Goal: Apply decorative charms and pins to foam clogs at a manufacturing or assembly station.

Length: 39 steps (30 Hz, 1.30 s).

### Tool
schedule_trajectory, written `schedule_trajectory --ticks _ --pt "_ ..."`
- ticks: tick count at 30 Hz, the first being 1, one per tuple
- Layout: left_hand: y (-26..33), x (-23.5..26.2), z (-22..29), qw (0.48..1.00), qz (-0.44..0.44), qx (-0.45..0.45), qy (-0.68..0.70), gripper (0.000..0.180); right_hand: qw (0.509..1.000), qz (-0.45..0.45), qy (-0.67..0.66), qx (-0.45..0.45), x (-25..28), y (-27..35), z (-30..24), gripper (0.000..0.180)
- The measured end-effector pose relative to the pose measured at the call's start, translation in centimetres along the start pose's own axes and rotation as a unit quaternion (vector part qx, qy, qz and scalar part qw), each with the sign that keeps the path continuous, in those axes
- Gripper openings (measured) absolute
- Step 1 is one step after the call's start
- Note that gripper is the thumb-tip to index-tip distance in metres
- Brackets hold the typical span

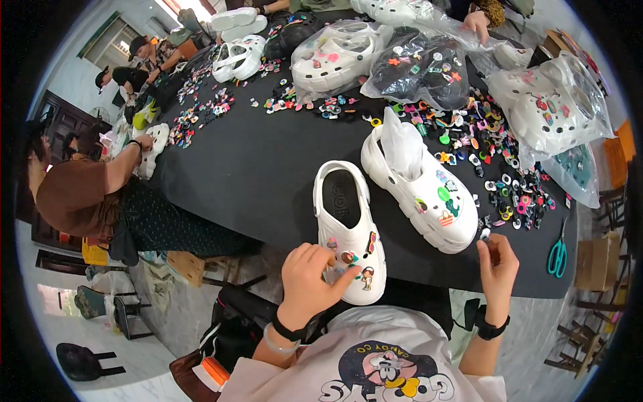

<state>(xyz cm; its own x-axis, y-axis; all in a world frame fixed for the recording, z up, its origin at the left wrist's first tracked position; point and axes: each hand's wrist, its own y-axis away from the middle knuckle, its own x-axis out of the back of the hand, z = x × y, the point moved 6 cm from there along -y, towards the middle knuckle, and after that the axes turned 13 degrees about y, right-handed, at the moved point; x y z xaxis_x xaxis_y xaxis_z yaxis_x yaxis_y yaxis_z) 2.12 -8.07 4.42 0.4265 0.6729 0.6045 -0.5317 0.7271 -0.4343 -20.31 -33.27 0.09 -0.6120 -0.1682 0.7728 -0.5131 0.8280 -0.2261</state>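
Note:
A white clog (346,214) lies in front of me at the table's near edge, with several colourful charms on its toe. My left hand (313,280) is closed around its toe from the left, thumb lying over the charms; some fingertips are hidden. To its right, a second white clog (429,194) carries charms such as a green cactus, and white stuffing (402,144) fills its opening. Just beyond that clog's toe, my right hand (497,264) pinches a small black-and-white shoe charm (485,234), seen from its back.
Loose charms (516,194) are heaped at the right. Bagged white clogs (341,57) and bagged black clogs (418,67) stand along the far side. Teal-handled scissors (556,258) lie near the right edge. At the left, a person in brown (80,194) handles another white clog (155,149).

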Motion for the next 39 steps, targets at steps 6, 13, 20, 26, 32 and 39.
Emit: schedule_trajectory --ticks 6,13,20,26,32,39 --pt "-0.9 -2.1 0.1 0.997 0.002 0.029 -0.077 0.043 0.997 -0.003 0.031 -0.066 -0.1 -0.1 3.0 0.033" --pt "-0.1 -2.5 -0.7 0.999 -0.015 0.016 -0.037 0.027 0.998 0.011 -0.061 -0.008 0.2 1.1 -0.2 0.039" --pt "0.4 -2.8 -2.3 0.997 -0.074 -0.013 -0.033 0.013 0.964 -0.174 -0.138 0.147 -3.9 4.1 -9.2 0.035" --pt "0.6 -0.1 -4.3 0.985 -0.092 0.062 0.130 0.023 0.926 -0.197 -0.157 0.282 -6.0 4.3 -14.1 0.038" --pt "3.8 0.1 -4.5 0.923 -0.017 0.225 0.313 0.028 0.927 -0.217 -0.166 0.256 -5.8 4.1 -13.6 0.038" --pt "5.0 -0.1 -5.6 0.912 0.069 0.260 0.308 0.021 0.926 -0.226 -0.171 0.249 -6.3 4.5 -13.6 0.035"
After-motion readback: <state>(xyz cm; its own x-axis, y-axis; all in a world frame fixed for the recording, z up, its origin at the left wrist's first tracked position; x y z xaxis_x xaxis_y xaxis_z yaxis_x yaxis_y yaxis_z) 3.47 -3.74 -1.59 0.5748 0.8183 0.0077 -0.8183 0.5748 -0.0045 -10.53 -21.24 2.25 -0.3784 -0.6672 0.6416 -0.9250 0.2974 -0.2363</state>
